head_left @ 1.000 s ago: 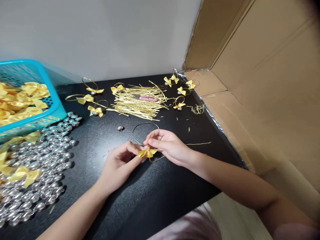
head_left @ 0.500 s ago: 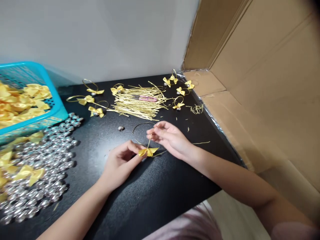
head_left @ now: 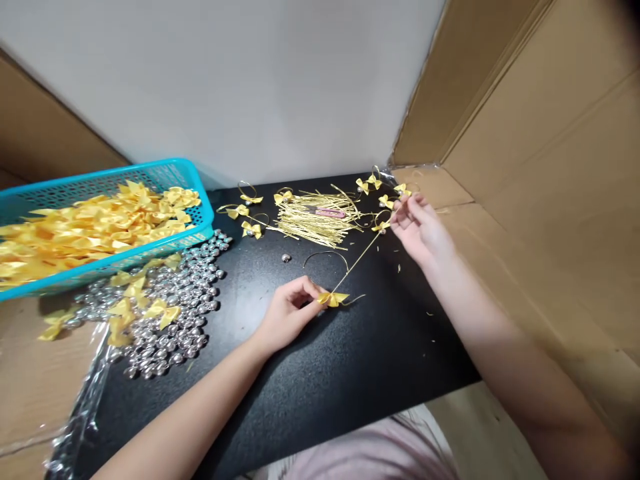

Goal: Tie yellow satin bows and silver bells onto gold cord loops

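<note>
My left hand (head_left: 290,312) pinches a small yellow ribbon bow (head_left: 333,299) just above the black tabletop (head_left: 310,380). A thin gold cord (head_left: 367,247) runs taut from the bow up and to the right. My right hand (head_left: 419,225) pinches the far end of that cord, near the cardboard at the table's right back corner. A loose loop of gold cord (head_left: 325,255) lies on the table between the two hands.
A teal basket (head_left: 107,220) full of yellow bows sits back left, with a heap of silver bells (head_left: 173,313) and stray bows before it. A bundle of gold cords (head_left: 320,217) and several finished bow loops (head_left: 247,199) lie at the back. Cardboard walls (head_left: 540,167) stand right.
My right hand has pulled the cord away from the bow, up and to the right, drawing it taut. The left hand keeps holding the bow. The view has shifted left and back.
</note>
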Demonstrator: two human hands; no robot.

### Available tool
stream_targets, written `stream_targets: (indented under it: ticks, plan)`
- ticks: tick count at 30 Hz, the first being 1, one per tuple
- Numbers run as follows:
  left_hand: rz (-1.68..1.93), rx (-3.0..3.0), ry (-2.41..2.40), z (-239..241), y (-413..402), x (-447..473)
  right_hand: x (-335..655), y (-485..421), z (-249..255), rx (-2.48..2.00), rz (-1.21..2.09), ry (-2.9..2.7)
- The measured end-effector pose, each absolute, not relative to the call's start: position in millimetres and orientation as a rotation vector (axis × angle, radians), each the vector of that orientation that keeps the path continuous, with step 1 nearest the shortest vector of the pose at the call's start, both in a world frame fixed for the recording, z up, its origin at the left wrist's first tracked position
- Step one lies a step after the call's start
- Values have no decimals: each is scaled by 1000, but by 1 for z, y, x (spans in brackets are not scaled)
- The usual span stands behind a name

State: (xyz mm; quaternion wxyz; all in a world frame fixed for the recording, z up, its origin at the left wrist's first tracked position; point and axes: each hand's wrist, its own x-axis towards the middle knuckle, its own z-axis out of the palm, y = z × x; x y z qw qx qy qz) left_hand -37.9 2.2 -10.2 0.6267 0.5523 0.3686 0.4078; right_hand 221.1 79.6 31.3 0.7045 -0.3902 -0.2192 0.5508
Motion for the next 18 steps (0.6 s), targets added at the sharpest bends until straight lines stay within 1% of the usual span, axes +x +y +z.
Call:
stream_targets:
  ticks: [5,12,18]
  plan:
    - [971,1339,849,-12,2,-37,236,85,78,-789,1079,-752]
    - [1045,1702,897,-15,2,-38,234,75,148,-748,967,-1143]
    - [1094,1904,849,-17,3,-39,221,72,192,-774,931,-1236]
